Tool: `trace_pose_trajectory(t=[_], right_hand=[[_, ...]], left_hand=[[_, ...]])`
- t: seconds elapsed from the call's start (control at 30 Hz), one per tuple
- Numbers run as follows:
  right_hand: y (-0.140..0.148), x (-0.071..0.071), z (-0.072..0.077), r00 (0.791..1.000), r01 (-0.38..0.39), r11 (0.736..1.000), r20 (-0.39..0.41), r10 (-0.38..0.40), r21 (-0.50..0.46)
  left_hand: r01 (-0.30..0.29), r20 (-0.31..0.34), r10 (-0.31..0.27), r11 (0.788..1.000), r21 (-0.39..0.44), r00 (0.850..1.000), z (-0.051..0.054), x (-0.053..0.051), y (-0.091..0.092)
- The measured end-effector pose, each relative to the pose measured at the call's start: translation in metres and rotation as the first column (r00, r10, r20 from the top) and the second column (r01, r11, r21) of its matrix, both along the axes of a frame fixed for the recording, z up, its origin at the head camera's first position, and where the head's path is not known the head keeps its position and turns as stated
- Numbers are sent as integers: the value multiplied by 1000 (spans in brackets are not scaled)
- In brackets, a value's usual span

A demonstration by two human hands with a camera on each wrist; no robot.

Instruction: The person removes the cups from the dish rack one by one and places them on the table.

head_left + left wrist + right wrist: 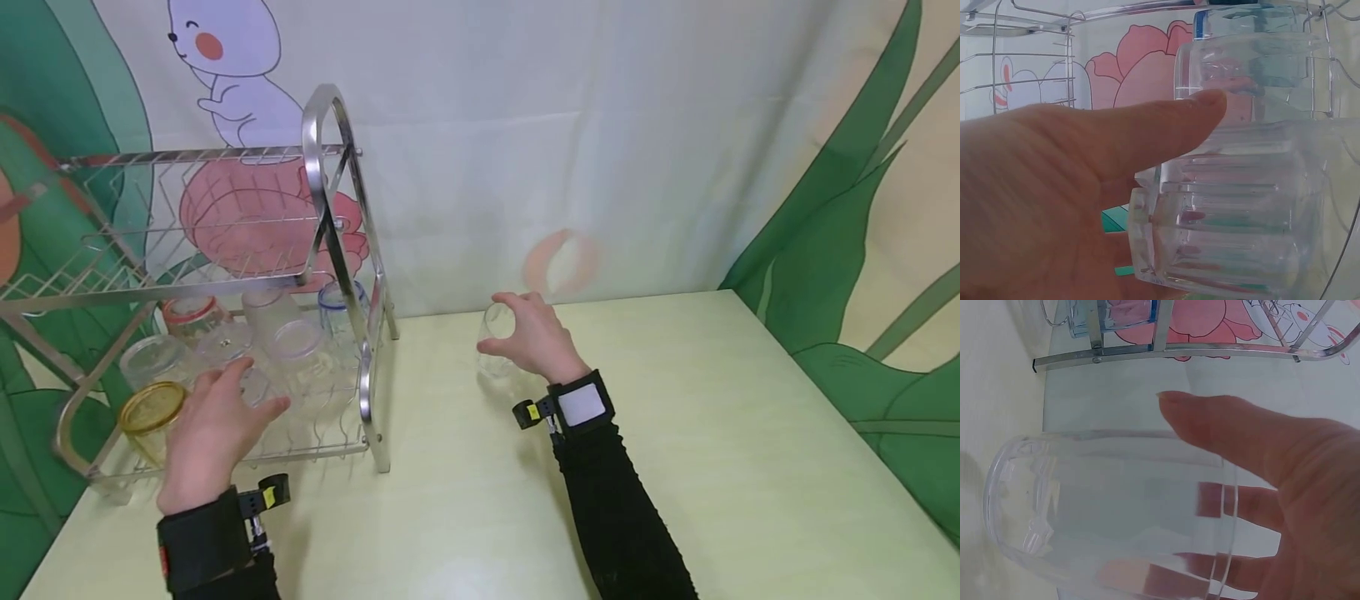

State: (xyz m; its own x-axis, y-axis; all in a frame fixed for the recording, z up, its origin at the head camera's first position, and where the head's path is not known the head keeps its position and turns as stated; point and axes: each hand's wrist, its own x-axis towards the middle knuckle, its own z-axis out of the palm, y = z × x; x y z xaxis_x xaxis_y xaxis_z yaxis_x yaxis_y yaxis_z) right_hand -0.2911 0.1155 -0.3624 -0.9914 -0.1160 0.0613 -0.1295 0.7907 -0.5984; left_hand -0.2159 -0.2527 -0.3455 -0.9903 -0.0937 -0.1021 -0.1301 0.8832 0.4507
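Right hand (pixel 536 335) grips a clear tumbler (pixel 1110 506) at or just over the tabletop (pixel 750 458); left hand (pixel 216 429) spreads at a ribbed glass (pixel 1229 219), its hold unclear. Early on, I'd judge: one out, several left in the dish rack (pixel 366 383) around the left hand.

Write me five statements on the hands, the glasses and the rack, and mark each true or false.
1. The right hand is at a clear glass outside the rack. True.
2. The yellow glass sits on the top shelf. False: it is on the bottom shelf.
3. The left hand is over bare table to the right of the rack. False: it is at the rack, by the glasses on the bottom shelf.
4. The blue-edged glass stands farther back than the yellow one. True.
5. Both sleeves are white. False: they are black.
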Motion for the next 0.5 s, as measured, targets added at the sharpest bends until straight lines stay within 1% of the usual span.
trace_pose_trajectory(t=[0.13,0.3,0.5], right_hand=[[-1,-3,1,1000,-2,1000,1,2,10],[-5,-12,1,1000,-10,1000,4,10,28],[-8,-24,-5,1000,-5,999,7,5,52]], left_hand=[[0,-8,0,1000,-4,1000,1,-1,-1],[-2,9,2,1000,2,1000,2,0,-4],[0,22,0,1000,10,1000,2,0,-3]])
